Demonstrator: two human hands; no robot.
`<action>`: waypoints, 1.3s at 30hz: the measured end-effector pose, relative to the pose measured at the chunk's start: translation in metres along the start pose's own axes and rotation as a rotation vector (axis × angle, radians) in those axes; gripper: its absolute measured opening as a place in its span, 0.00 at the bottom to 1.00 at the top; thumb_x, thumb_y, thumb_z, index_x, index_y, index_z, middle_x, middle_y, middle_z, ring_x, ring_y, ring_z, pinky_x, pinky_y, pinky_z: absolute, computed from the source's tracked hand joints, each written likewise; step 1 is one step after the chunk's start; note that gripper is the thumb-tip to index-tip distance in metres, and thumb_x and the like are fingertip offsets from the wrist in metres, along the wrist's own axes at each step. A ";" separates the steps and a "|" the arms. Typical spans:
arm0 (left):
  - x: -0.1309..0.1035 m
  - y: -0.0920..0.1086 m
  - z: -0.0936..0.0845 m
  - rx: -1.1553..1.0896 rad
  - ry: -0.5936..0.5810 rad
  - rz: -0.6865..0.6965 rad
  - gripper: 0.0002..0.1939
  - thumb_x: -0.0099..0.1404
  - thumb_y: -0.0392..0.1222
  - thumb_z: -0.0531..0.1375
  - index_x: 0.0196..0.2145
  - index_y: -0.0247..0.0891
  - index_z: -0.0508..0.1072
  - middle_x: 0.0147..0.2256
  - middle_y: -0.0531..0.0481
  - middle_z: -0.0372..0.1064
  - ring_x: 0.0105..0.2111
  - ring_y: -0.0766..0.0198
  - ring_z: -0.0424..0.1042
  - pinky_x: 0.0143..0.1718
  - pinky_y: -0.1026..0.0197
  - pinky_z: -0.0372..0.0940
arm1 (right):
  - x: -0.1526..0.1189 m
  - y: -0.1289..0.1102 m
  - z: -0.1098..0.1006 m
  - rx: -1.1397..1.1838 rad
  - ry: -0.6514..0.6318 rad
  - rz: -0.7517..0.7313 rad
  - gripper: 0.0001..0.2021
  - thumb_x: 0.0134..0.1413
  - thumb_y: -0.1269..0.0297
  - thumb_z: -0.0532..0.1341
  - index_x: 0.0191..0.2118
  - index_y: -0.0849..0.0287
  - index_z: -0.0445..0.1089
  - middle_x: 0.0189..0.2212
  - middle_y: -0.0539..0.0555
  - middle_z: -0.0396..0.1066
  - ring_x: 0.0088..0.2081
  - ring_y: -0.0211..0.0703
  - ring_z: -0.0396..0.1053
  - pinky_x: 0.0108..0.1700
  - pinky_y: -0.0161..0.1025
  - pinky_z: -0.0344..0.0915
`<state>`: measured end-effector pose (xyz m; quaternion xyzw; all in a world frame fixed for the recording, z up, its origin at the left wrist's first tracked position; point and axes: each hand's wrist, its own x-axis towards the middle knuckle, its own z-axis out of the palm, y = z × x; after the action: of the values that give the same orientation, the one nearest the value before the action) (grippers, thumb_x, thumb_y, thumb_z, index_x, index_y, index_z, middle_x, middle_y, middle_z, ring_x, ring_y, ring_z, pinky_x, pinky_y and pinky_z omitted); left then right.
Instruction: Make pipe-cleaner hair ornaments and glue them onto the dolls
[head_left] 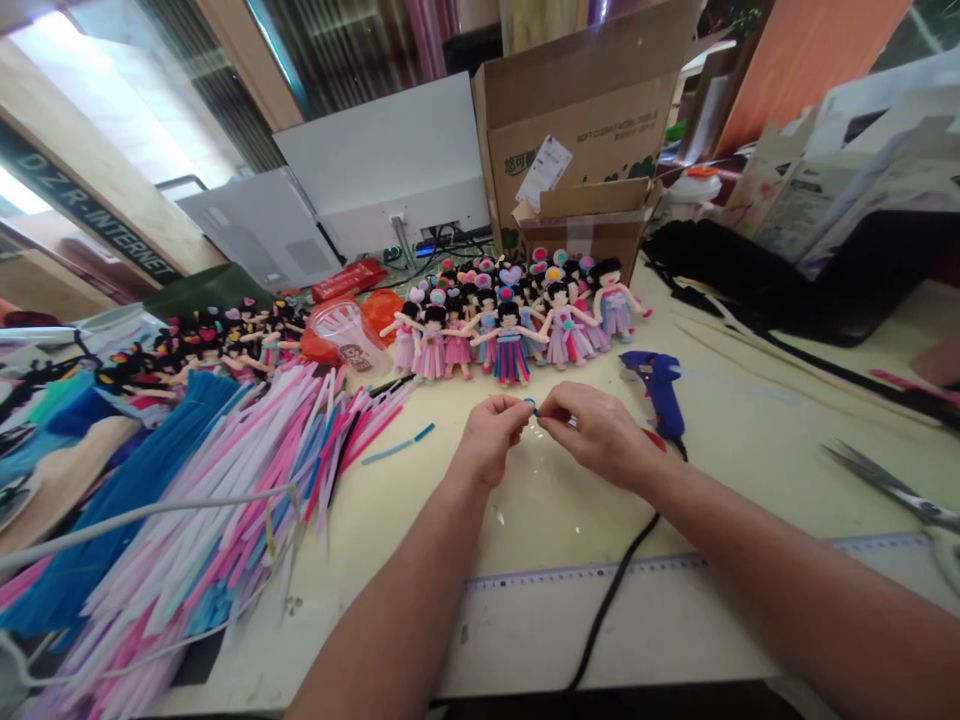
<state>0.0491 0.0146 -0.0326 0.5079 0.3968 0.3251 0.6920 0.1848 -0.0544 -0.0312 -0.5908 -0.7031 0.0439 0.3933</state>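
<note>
Over the middle of the table, my left hand (495, 432) and my right hand (589, 425) meet fingertip to fingertip. Both are closed in a pinch on a short blue pipe cleaner (531, 403), bent into a small curve between them; most of it is hidden by the fingers. To the left lie a light blue pipe cleaner piece (388, 452) and a shorter dark blue piece (424, 432). Just beyond my hands stand several small dolls (510, 340) in pink, purple and blue skirts. A blue glue gun (654, 388) lies to the right of my right hand.
Long pipe cleaners (217, 490) in blue, white and pink heap up on the left. More dolls (225, 340) lie behind them. Scissors (892, 485) rest at the right. A ruler strip (555, 574) and the black cord (611, 610) cross the front. Cardboard boxes (577, 140) stand behind.
</note>
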 end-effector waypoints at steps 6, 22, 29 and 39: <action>-0.003 0.008 -0.004 0.062 -0.056 -0.106 0.18 0.45 0.54 0.66 0.24 0.36 0.69 0.22 0.55 0.62 0.23 0.71 0.57 0.25 0.65 0.51 | 0.002 0.008 -0.005 -0.012 -0.003 -0.056 0.06 0.56 0.71 0.56 0.29 0.58 0.65 0.27 0.53 0.67 0.33 0.41 0.63 0.36 0.37 0.58; -0.002 0.016 -0.016 0.263 -0.211 -0.022 0.15 0.43 0.49 0.67 0.21 0.36 0.69 0.20 0.56 0.60 0.21 0.72 0.54 0.25 0.64 0.49 | 0.005 0.013 -0.011 -0.118 -0.044 -0.178 0.07 0.58 0.68 0.57 0.30 0.59 0.70 0.29 0.55 0.68 0.34 0.43 0.62 0.38 0.39 0.55; 0.001 0.006 -0.009 0.030 -0.131 -0.035 0.17 0.42 0.50 0.68 0.20 0.36 0.66 0.18 0.57 0.58 0.19 0.74 0.53 0.22 0.66 0.47 | 0.002 0.002 -0.009 -0.069 -0.015 -0.076 0.07 0.55 0.71 0.56 0.26 0.58 0.66 0.24 0.52 0.65 0.29 0.40 0.61 0.33 0.36 0.54; 0.000 0.005 -0.006 -0.039 -0.119 -0.141 0.20 0.40 0.51 0.70 0.22 0.36 0.68 0.20 0.58 0.58 0.20 0.74 0.54 0.23 0.67 0.51 | 0.000 0.005 -0.001 -0.101 -0.001 -0.052 0.08 0.56 0.71 0.56 0.27 0.60 0.67 0.26 0.54 0.67 0.32 0.42 0.62 0.35 0.37 0.56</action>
<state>0.0439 0.0187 -0.0289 0.4835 0.3834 0.2523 0.7454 0.1892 -0.0530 -0.0327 -0.5914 -0.7198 -0.0014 0.3635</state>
